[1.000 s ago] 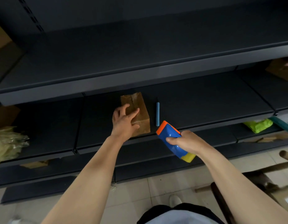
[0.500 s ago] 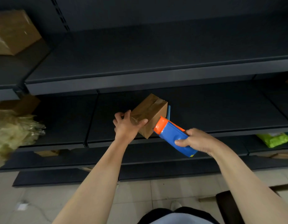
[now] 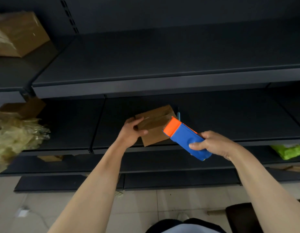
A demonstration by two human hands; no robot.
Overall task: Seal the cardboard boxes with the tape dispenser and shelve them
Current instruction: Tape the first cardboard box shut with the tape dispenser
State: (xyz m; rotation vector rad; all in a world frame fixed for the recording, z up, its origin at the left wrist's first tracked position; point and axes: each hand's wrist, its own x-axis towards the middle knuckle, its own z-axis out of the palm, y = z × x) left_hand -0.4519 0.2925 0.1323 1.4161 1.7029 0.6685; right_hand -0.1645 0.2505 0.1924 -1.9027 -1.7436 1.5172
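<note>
The left hand pinches the box by its near corner, thumb below, fingers curled on top, tilting it over the shelf edge. The right hand wraps the tape dispenser, orange nose touching the box, likely lining up a strip.

Box and tape dispenser in hand
</note>
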